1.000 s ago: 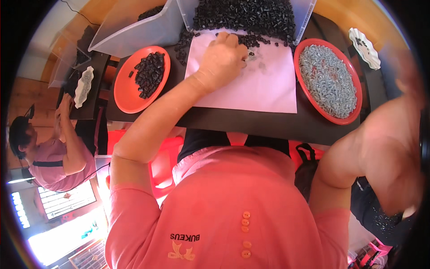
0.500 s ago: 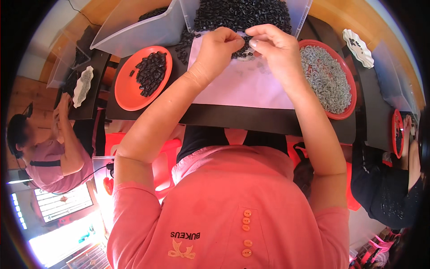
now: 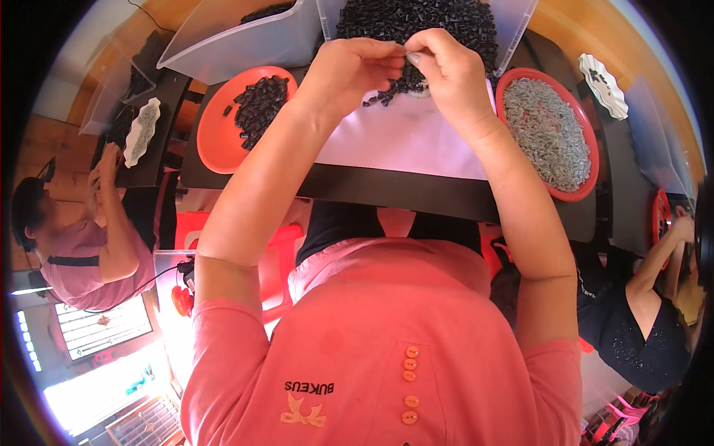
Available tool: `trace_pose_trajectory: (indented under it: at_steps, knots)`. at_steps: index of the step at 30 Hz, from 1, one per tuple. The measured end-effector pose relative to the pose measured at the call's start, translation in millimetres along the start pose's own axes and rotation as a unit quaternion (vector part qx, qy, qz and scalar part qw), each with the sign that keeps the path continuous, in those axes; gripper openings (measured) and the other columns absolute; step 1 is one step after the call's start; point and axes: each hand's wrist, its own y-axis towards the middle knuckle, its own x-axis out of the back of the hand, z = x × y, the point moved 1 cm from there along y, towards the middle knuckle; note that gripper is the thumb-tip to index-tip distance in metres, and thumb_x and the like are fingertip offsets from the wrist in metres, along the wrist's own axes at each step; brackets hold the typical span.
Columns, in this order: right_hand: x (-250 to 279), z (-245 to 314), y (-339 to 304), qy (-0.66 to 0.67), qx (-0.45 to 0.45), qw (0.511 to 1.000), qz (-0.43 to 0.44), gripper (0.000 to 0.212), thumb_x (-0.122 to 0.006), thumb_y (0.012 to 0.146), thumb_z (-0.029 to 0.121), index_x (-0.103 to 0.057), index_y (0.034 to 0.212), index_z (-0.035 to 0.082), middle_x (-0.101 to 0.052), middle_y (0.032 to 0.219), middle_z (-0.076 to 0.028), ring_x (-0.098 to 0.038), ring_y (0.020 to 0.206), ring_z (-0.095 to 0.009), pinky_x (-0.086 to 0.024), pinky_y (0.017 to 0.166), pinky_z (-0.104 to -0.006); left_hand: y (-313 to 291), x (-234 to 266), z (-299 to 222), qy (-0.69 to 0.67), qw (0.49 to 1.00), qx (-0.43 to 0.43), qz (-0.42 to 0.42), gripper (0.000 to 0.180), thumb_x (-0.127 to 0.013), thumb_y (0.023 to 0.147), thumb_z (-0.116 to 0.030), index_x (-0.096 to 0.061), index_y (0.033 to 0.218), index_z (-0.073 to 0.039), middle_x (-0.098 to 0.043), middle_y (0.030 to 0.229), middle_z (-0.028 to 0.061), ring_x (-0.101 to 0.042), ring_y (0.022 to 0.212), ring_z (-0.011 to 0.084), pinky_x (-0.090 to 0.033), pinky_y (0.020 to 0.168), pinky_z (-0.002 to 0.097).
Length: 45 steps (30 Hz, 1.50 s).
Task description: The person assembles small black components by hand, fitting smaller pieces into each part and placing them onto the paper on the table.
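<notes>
My left hand (image 3: 348, 73) and my right hand (image 3: 451, 80) meet at the fingertips above the far part of a pale pink sheet (image 3: 405, 145). Both are closed in a pinch; whatever lies between the fingers is too small to make out. Small black plastic pieces (image 3: 387, 95) lie loose on the sheet under the hands. Just beyond, a clear plastic bin (image 3: 518, 33) holds a heap of the same black pieces (image 3: 416, 18). Left of my left forearm sits an orange-red plate (image 3: 217, 145) with black pieces (image 3: 260, 104). A red plate (image 3: 587, 141) of small silvery metal parts (image 3: 547, 130) is right of my right hand.
A second clear bin (image 3: 223, 48) stands at the back left. White scalloped dishes lie on the neighbouring dark tables, one at left (image 3: 141, 134) and one at right (image 3: 604, 85). People sit working at the left (image 3: 89, 253) and the right (image 3: 639, 320).
Both hands have lifted slightly away from the sheet, toward the bin, and their fingertips have come together. The person at right has raised their arms.
</notes>
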Motion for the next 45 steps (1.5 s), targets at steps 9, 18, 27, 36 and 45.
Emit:
trace_pose_trajectory:
  at_steps: [9, 18, 27, 36, 45]
  knots:
    - [21.9, -8.1, 1.1, 0.227, -0.289, 0.930, -0.002, 0.008, -0.067, 0.088, -0.001, -0.070, 0.094, 0.003, -0.066, 0.078, -0.001, -0.060, 0.066, -0.008, -0.047, 0.058, -0.0231, 29.4, 4.5, 31.3, 0.665, 0.685, -0.290, -0.067, 0.018, -0.077, 0.075, -0.012, -0.075, 0.093, -0.010, -0.063, 0.089, 0.0079, -0.062, 0.096, 0.0286, -0.052, 0.082, 0.0400]
    - [14.9, -20.1, -12.4, -0.205, -0.043, 0.955, 0.208, 0.010, -0.064, 0.082, 0.006, -0.069, 0.091, 0.007, -0.068, 0.085, -0.006, -0.068, 0.077, -0.025, -0.051, 0.069, -0.0396, 36.5, 8.5, 38.9, 0.703, 0.651, -0.282, -0.060, 0.014, -0.073, 0.077, -0.015, -0.073, 0.090, -0.012, -0.066, 0.101, 0.0105, -0.060, 0.106, 0.0313, -0.054, 0.088, 0.0429]
    - [-1.0, 7.7, -33.0, -0.229, 0.041, 0.932, 0.278, 0.008, -0.065, 0.079, 0.008, -0.069, 0.085, 0.010, -0.067, 0.088, -0.007, -0.067, 0.085, -0.031, -0.052, 0.072, -0.0450, 28.8, 11.1, 39.5, 0.687, 0.648, -0.320, -0.081, 0.011, -0.071, 0.076, -0.012, -0.071, 0.087, -0.009, -0.065, 0.093, 0.0071, -0.060, 0.100, 0.0298, -0.053, 0.082, 0.0423]
    - [22.1, -5.6, -17.5, -0.002, -0.155, 0.984, 0.083, 0.010, -0.070, 0.082, 0.010, -0.074, 0.091, 0.010, -0.073, 0.080, -0.008, -0.070, 0.071, -0.025, -0.054, 0.068, -0.0359, -18.1, -12.1, 60.3, 0.641, 0.647, -0.412, 0.004, 0.019, -0.077, 0.074, -0.012, -0.068, 0.090, -0.007, -0.062, 0.086, 0.0062, -0.061, 0.092, 0.0293, -0.053, 0.075, 0.0407]
    - [28.1, -1.7, -15.8, 0.007, -0.170, 0.982, 0.079, 0.011, -0.070, 0.083, 0.008, -0.075, 0.092, 0.010, -0.072, 0.073, -0.006, -0.067, 0.063, -0.019, -0.050, 0.061, -0.0326, -19.9, -22.0, 69.6, 0.659, 0.626, -0.417, -0.019, 0.017, -0.075, 0.075, -0.011, -0.066, 0.088, -0.006, -0.061, 0.089, 0.0076, -0.060, 0.088, 0.0292, -0.053, 0.071, 0.0415]
